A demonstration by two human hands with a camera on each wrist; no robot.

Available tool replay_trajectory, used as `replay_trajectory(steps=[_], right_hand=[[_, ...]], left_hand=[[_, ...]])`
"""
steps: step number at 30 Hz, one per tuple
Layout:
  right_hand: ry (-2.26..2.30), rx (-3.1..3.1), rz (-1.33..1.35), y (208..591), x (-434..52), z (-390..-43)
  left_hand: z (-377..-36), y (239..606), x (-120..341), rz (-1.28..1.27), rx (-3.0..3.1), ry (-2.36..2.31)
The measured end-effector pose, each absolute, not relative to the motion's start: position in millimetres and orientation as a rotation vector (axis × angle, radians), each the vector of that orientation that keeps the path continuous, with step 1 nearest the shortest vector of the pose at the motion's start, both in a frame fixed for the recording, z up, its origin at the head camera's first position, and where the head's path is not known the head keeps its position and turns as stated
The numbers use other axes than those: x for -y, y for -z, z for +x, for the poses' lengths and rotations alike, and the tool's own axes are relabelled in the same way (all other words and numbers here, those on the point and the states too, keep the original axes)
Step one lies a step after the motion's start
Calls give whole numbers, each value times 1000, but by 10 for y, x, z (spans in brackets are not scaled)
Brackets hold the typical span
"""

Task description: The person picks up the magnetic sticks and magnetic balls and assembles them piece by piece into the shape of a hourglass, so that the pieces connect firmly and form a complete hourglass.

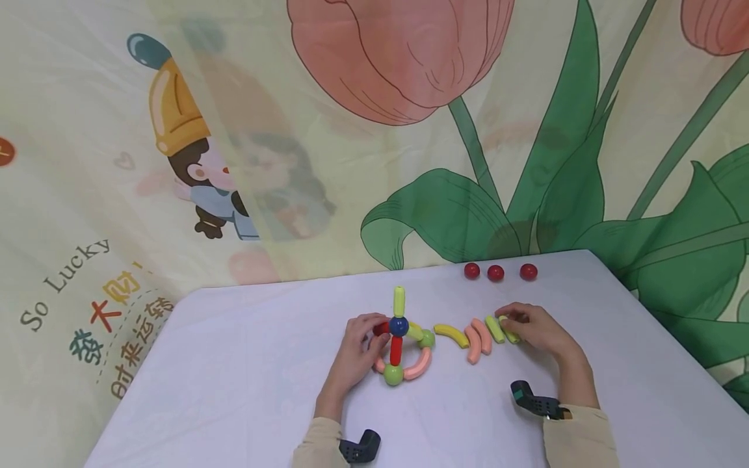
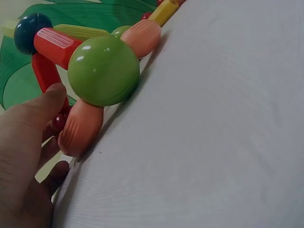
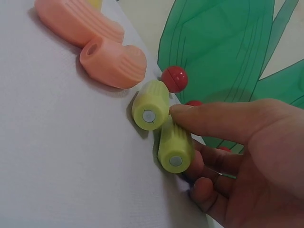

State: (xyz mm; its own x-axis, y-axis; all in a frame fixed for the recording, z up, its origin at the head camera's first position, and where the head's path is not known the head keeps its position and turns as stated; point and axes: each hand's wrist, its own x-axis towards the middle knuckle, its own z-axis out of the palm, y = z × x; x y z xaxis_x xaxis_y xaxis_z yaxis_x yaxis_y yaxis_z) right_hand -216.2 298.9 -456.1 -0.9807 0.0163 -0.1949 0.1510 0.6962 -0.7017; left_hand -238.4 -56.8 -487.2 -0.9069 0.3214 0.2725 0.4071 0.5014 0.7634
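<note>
My left hand (image 1: 355,351) grips a red magnetic rod (image 2: 45,71) on the left side of a built frame. In the head view, a dark blue ball (image 1: 399,326) tops the frame, with a light green rod (image 1: 399,301) standing upright on it. Another red rod (image 1: 396,351) slopes from it to a green ball (image 1: 394,374), which joins pink curved rods (image 1: 418,365) at the base. My right hand (image 1: 538,328) pinches a light green rod (image 3: 175,147) on the table. Beside that lies a second light green rod (image 3: 151,105), close to the thumb.
Between frame and right hand lie a yellow curved rod (image 1: 452,335) and two pink curved rods (image 1: 473,344). Three red balls (image 1: 495,273) sit near the back edge of the white table (image 1: 246,364). A printed cloth (image 1: 328,195) hangs behind.
</note>
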Motion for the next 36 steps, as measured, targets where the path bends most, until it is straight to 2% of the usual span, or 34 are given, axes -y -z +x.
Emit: replay_trajectory(steps=[13,36], right_hand=[[1154,-2715,203,4522,-2975,-2191],[1316,-2790,272,4515,-2967,-2201]], left_hand=[[-2389,4840,565,-528,2645,1428],[-2375,4829,630,-541,2659,1486]])
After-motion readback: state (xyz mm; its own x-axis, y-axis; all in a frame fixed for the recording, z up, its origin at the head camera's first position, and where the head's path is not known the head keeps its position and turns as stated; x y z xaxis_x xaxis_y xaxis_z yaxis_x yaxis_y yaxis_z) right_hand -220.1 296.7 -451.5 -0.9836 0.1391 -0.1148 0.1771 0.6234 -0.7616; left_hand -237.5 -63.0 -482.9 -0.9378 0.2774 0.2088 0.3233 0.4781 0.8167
